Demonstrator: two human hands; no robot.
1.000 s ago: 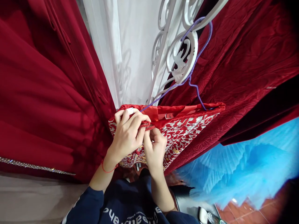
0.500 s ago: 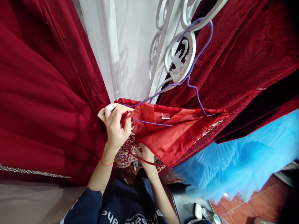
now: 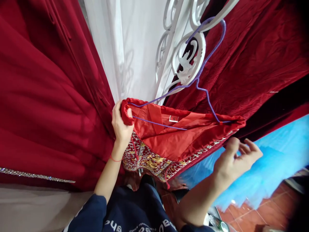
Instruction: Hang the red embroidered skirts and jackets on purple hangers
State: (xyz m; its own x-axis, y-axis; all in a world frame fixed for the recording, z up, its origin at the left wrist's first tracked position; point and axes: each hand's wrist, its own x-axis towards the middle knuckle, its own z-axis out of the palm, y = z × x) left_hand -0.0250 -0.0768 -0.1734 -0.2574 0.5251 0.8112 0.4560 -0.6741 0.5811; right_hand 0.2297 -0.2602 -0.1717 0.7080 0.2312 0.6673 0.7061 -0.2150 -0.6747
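A red satin-lined garment [image 3: 166,141] with silver and gold beading on its outside hangs from a purple wire hanger [image 3: 207,62]. My left hand [image 3: 123,124] grips the garment's left shoulder edge, fingers behind and thumb on the inside. The hanger's left end lies within that edge. A small size label [image 3: 173,118] shows on the back lining. To the right, my right hand [image 3: 238,158] is raised off the garment near its right end, with its fingers apart and curved and nothing visible in them. Thin red cords dangle over the beaded front.
The hanger hooks over a white scrolled metal frame [image 3: 188,61]. Dark red drapes [image 3: 60,96] hang at left, with a white curtain [image 3: 142,42] behind. Fluffy blue fabric [image 3: 277,154] fills the right side, above a tiled floor [image 3: 256,217]. A can [image 3: 220,224] stands below.
My right hand has left the red cord at the front and swung out right. My left hand has gone from the cord to the shoulder edge. The beaded front now shows.
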